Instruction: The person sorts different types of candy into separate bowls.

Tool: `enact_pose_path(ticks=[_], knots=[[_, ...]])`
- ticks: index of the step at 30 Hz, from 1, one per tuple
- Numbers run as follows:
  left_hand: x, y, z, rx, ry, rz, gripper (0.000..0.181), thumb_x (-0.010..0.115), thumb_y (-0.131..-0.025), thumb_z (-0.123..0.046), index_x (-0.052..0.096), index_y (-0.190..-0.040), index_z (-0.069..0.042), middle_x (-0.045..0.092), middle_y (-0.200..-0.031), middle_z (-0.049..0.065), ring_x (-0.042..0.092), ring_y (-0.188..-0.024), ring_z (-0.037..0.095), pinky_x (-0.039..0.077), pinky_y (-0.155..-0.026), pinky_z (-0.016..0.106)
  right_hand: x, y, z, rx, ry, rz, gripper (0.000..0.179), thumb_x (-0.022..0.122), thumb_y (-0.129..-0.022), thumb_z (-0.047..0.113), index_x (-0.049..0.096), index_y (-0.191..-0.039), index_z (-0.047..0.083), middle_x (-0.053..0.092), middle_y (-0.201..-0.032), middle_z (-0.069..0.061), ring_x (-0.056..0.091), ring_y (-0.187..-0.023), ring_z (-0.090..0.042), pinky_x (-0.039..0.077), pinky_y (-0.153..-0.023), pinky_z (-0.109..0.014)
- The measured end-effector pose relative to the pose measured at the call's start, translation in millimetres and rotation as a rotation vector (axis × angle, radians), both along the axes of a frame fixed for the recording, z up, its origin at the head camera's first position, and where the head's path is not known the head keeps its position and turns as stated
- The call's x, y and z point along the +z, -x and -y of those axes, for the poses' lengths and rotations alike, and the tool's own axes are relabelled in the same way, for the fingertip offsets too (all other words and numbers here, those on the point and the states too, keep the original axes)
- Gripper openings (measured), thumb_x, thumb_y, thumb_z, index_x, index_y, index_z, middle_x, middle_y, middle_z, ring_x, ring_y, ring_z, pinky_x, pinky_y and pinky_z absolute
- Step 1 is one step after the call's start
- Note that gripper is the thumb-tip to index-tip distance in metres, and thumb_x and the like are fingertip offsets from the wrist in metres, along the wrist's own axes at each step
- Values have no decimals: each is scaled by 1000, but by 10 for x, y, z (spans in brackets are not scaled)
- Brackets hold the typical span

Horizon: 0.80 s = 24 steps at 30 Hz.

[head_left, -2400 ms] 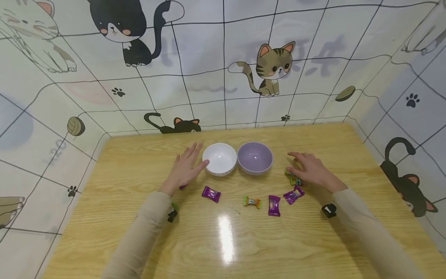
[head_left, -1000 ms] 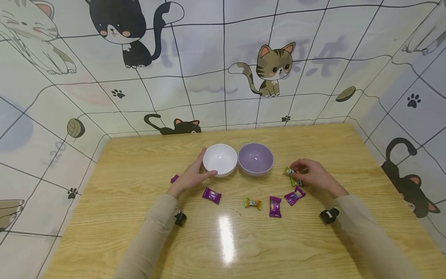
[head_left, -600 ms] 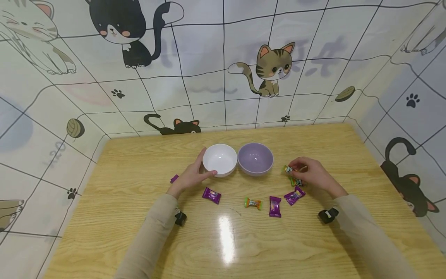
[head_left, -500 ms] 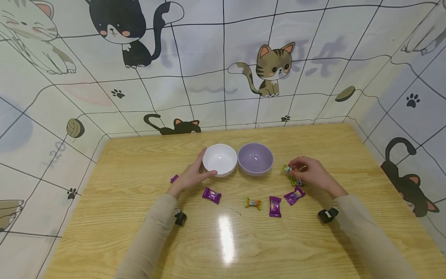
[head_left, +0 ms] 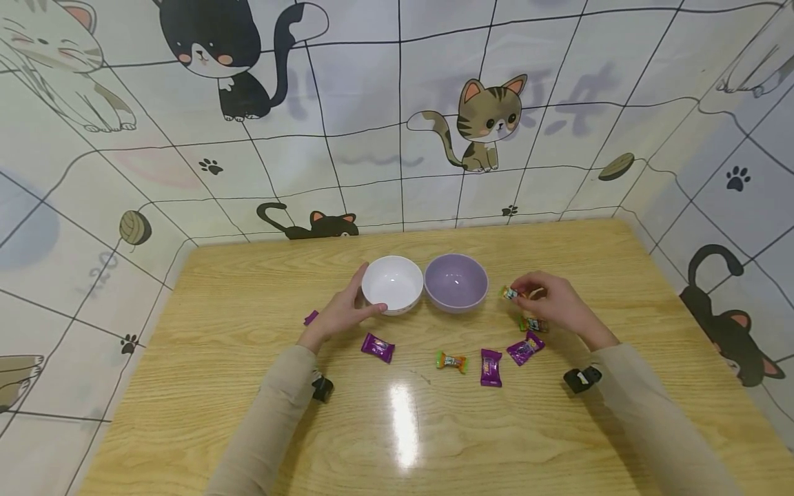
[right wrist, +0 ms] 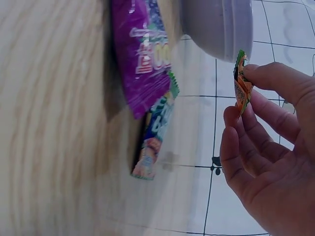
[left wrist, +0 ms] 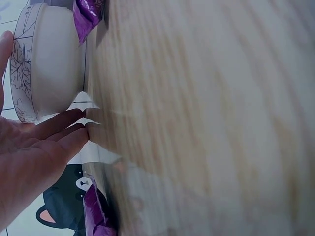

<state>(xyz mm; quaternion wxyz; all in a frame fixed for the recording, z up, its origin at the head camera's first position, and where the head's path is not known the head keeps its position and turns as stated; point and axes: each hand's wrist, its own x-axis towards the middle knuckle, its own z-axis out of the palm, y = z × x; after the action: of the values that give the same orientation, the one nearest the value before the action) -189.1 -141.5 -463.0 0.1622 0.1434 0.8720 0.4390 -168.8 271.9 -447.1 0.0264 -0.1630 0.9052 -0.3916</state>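
My left hand holds the white bowl at its left side, thumb over the near rim. In the left wrist view the other fingers lie low along the bowl's wall, close to the table. My right hand pinches a small orange-and-green wrapped candy between thumb and fingertips, raised off the table to the right of the purple bowl. Below that hand lies another green-ended wrapped candy, with a purple-wrapped candy just in front of it. Both bowls stand side by side and look empty inside.
More candies lie on the wooden table: a purple one, an orange-and-green one, another purple one, and a purple one beside the left hand. A cat-patterned wall covering rises behind and at both sides.
My left hand came down onto the white bowl and has stayed there. My right hand closed on the orange-and-green candy, lifted it and moved it slightly toward the purple bowl.
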Motion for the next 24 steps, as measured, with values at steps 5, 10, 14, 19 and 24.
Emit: enact_pose_path(ticks=[5, 10, 14, 19, 24], knots=[[-14, -2, 6, 4, 1, -7, 100, 72, -87, -38, 3, -157, -15, 20, -156, 19, 22, -141, 36, 18, -114, 49, 45, 5, 31, -5, 9, -11, 20, 69, -90, 10, 67, -107, -1, 66, -100, -11, 60, -92, -25, 52, -76, -30], [-13, -3, 6, 6, 0, -5, 101, 72, -87, -38, 3, -156, -14, 20, -156, 19, 22, -141, 36, 18, -113, 49, 86, 9, 81, -12, 16, -22, 19, 69, -90, 11, 67, -106, 0, 66, -99, -10, 60, -90, -24, 52, -75, -30], [-4, -7, 7, 4, 4, -5, 101, 72, -87, -39, 3, -156, -15, 20, -156, 20, 22, -141, 36, 19, -113, 49, 123, 20, 143, -17, 16, -29, 20, 70, -91, 14, 68, -106, 1, 67, -98, -9, 60, -90, -23, 52, -76, -33], [-9, -3, 11, -1, 8, -4, 100, 71, -88, -39, 2, -156, -15, 20, -156, 20, 22, -141, 36, 20, -113, 48, 161, 43, 230, -9, 22, -29, 21, 70, -91, 15, 68, -106, 1, 67, -100, -9, 60, -91, -24, 52, -77, -36], [-4, -2, 14, -11, 5, -11, 100, 71, -88, -40, 2, -156, -14, 20, -155, 21, 23, -140, 36, 21, -113, 48, 177, 69, 321, 2, 27, -40, 20, 70, -90, 11, 68, -106, 0, 66, -98, -10, 60, -91, -24, 53, -77, -38]])
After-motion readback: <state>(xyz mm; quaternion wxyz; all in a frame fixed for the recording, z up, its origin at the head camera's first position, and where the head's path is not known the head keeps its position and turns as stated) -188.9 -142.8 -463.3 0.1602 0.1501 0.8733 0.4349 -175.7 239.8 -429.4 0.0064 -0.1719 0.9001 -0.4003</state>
